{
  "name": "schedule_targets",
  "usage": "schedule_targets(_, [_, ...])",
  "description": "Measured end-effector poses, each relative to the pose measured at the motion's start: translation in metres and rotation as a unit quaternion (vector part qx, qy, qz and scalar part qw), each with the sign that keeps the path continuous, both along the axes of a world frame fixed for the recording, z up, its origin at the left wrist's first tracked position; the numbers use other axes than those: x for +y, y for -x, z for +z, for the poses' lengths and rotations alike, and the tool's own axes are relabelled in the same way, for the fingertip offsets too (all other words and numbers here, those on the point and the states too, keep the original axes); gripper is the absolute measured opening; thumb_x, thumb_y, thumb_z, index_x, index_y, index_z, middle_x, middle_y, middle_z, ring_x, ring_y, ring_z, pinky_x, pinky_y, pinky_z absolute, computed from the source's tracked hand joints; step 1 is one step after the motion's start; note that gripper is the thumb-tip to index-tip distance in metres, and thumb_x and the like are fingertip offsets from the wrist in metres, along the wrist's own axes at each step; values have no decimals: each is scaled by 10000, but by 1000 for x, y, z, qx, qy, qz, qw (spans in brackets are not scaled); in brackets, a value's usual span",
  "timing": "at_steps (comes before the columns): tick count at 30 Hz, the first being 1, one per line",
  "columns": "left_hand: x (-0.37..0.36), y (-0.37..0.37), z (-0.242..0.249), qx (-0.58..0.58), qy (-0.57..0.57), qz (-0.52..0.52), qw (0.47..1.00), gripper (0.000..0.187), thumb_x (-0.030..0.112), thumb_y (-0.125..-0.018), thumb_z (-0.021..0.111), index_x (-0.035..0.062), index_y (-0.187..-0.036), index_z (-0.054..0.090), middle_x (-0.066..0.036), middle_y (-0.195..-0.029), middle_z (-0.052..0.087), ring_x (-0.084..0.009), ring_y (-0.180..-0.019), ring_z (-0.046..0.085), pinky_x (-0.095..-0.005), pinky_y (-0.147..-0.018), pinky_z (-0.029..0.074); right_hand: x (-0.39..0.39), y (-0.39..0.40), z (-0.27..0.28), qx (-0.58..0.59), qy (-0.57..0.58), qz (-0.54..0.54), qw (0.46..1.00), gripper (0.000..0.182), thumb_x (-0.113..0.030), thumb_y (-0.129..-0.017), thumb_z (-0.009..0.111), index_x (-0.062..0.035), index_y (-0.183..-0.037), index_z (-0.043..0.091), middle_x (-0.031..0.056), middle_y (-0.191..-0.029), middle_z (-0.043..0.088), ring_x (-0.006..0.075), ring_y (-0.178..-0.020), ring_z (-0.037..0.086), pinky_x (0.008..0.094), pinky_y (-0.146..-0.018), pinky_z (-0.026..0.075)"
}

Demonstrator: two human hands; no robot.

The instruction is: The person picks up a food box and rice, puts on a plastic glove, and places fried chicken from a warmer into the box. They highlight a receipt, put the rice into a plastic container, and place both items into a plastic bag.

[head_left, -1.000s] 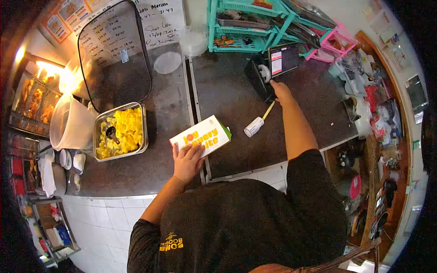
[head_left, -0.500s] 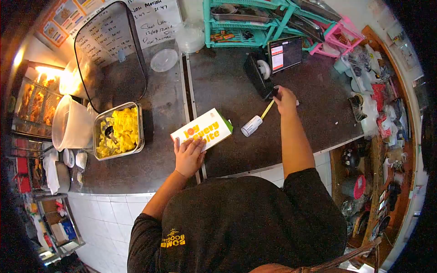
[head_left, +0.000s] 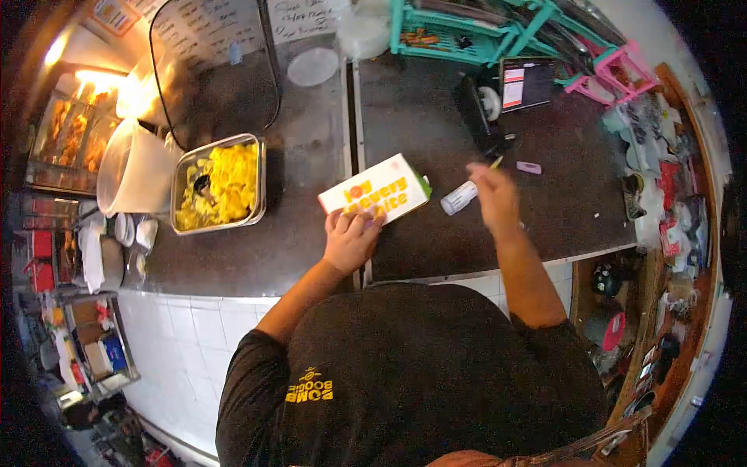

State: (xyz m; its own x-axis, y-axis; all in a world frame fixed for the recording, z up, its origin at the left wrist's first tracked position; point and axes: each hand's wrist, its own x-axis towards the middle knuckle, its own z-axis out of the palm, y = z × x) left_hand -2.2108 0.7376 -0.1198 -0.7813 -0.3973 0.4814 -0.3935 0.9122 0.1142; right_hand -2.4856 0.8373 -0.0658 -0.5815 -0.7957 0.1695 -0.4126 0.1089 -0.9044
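Observation:
My left hand [head_left: 352,240] presses on the near side of a white food box [head_left: 373,191] with orange and yellow lettering and a green end, its fingers curled over the top. Blurred by motion, my right hand [head_left: 495,194] is closed above the counter, right of the box; whatever its fingertips pinch cannot be made out. Beside it lies a small white printed cylinder [head_left: 459,198], with a bit of yellow strip [head_left: 496,162] showing behind the fingers. A black tape dispenser [head_left: 476,117] with a white roll stands just beyond, and a small pinkish object [head_left: 529,167] lies to the right.
A clear tub of yellow food [head_left: 222,183] with a dark spoon stands at left, beside a white bucket [head_left: 140,171]. A tablet screen [head_left: 525,84] and green racks [head_left: 455,39] are at the back. Bagged items [head_left: 665,194] line the right side.
My right hand has drawn back from the tape dispenser toward me, uncovering the pinkish object. The view has shifted, and my left hand stays on the food box.

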Motion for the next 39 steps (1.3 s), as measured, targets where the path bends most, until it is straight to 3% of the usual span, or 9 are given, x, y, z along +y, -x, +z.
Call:
schedule_targets(4, [-1,3,-1,9,-5,1,1000,318,221,-719,585,154,-1029,570,-6,-898,513,-192,-874,468,-434,-843,323,-3,-91,-19,-261,-72,158,950,466,-51,-812,550,-80,-1259,423,33,-797,588,67,-732,522,187,-645,409])
schedule_targets(9, [-2,-1,4,2,-35,-22,999,381,171,-728,554,151,-1108,519,-22,-925,509,-215,-869,459,-439,-848,315,-16,-119,-42,-381,-88,101,915,704,-30,-807,539,-120,-1377,136,35,-766,569,41,-641,481,173,-515,334])
schedule_targets(15, [1,1,11,-74,-17,2,997,460,197,-738,521,240,-1195,486,-22,-964,471,-217,-893,433,-445,-840,318,-17,-125,-75,-222,-14,77,972,659,-81,-781,603,-97,-1338,251,83,-749,602,169,-655,580,275,-554,446])
schedule_targets(19, [-3,2,14,-79,-76,-17,994,404,232,-743,535,180,-1143,517,-41,-967,492,-242,-896,455,-438,-820,335,-18,-116,-79,169,-158,53,971,491,-248,-761,624,-181,-1211,439,171,-743,596,343,-641,575,419,-563,455])
schedule_targets(22, [-12,-15,33,-97,-172,-66,978,399,306,-730,580,129,-1085,542,-67,-1031,512,-258,-978,471,-439,-829,343,-22,-121,-54,193,-301,54,932,568,-272,-745,630,-199,-1251,383,159,-757,608,340,-618,577,436,-541,445])
schedule_targets(27, [-43,-143,58,109,-87,99,985,345,239,-714,613,121,-1034,566,-90,-1096,497,-272,-1016,463,-411,-867,346,-14,-135,-23,249,-131,108,953,530,-171,-735,632,-41,-1201,415,92,-614,522,216,-539,539,322,-520,434])
schedule_targets(32, [-109,-365,22,335,59,510,790,431,182,-682,621,1,-1054,500,-175,-1062,495,-340,-1037,431,-418,-912,325,-63,-208,1,208,12,173,963,348,-36,-795,528,2,-1133,454,101,-719,570,140,-570,532,264,-519,432])
schedule_targets(35, [-147,-510,-24,358,-23,719,595,575,312,-705,631,-46,-1120,456,-240,-1088,481,-358,-1055,430,-447,-905,329,-105,-280,18,187,75,229,952,254,-38,-788,547,18,-1034,516,86,-730,544,111,-556,505,241,-494,408])
schedule_targets(39, [-198,-608,-23,276,-262,740,554,582,362,-698,627,-27,-1106,485,-238,-1044,524,-350,-1017,475,-440,-866,369,-178,-414,34,185,67,316,928,239,-61,-763,583,-2,-992,546,87,-715,533,169,-596,517,277,-534,423])
